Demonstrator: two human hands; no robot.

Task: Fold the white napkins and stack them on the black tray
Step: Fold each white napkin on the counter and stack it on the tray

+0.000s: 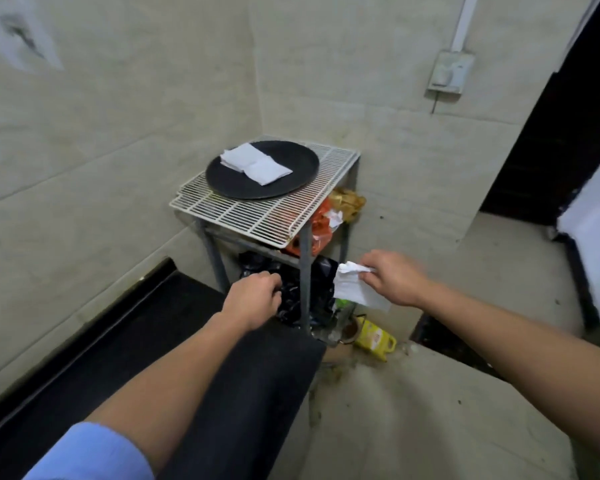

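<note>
Right grip [392, 278] pinches one napkin [355, 294] below the worktop's [257, 216] near right edge. Left grip [252, 301] curls by a bag [293, 299]; whether it holds anything, I cannot tell. Two folded napkins [253, 162] lie on the tray [229, 188], far left; bare grid lies near and right.

The black tray [229, 183] is round and flat. It sits on the white wire worktop [257, 216]. Two folded napkins [257, 164] lie on the tray, side by side and touching, toward its back left. One more white napkin [355, 289] is crumpled and hangs down, pinched in the right hand [392, 277].
</note>
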